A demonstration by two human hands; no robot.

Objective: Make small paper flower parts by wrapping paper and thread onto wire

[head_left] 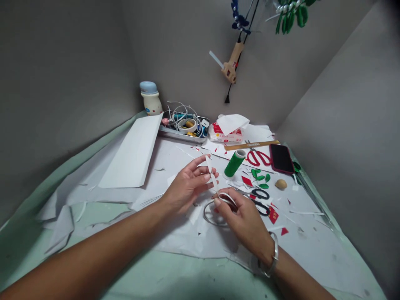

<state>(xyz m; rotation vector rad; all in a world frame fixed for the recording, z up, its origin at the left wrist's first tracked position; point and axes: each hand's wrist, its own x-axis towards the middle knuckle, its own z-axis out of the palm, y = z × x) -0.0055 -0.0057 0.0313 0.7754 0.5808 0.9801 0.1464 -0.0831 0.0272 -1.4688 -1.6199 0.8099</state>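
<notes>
My left hand (190, 183) pinches a narrow white strip (208, 164), shaped like a slim leaf, between thumb and fingers. From there the strip runs down to my right hand (239, 208), whose thumb and fingers close on a thin roll of white tape (215, 223). Part of the roll is hidden behind the fingers. Just beyond the hands stands a spool of green thread (235, 163). Black-handled scissors (261, 202) lie beside my right hand, near several green leaf-shaped pieces (260, 177).
At the back are a metal tray (184, 135) of threads and wire, a tissue pack (225, 132) and a pale bottle (151, 100). Red-handled scissors (258, 158), a phone (281, 158) and a brown ball (281, 184) lie right. A glue gun (233, 64) hangs on the wall.
</notes>
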